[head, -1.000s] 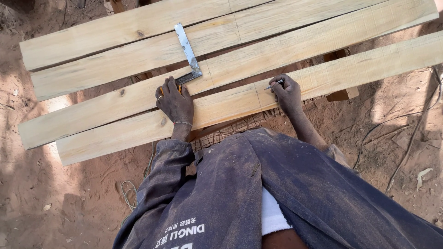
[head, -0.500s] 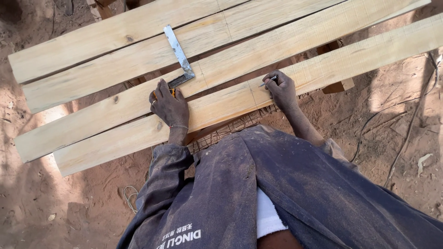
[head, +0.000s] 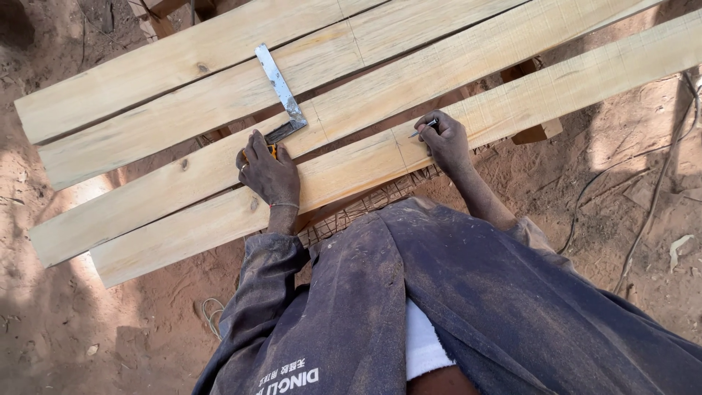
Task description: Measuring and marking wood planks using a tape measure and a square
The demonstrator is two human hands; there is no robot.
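From the head view I see four pale wooden planks laid side by side on a low support, running from about 8 o'clock to 2 o'clock across the frame. My left hand point(head: 269, 174) rests on the second plank from me point(head: 409, 91), fingers curled together and pressed down on the stock of a try square point(head: 281, 95), whose orange and dark handle part shows just past the knuckles. The square's metal blade extends from the hand toward 12 o'clock, lying flat across the third plank point(head: 183, 121) and ending near its far edge. My right hand point(head: 446, 143) sits on the nearest plank point(head: 570, 84), at 3 o'clock from the left hand and well apart from it. Its fingers are closed around a pencil point(head: 424, 129), the tip pointing toward 9 o'clock and meeting the wood beside a thin marked line that crosses the plank. The farthest plank point(head: 146, 77) lies untouched at 12 o'clock. A woven mesh surface point(head: 365, 207) shows under the nearest plank, between the hands. Reddish sandy ground point(head: 88, 322) surrounds the work, with a thin cable point(head: 643, 219) trailing at 3 o'clock. A dusty dark blue garment point(head: 439, 292) fills the lower frame.
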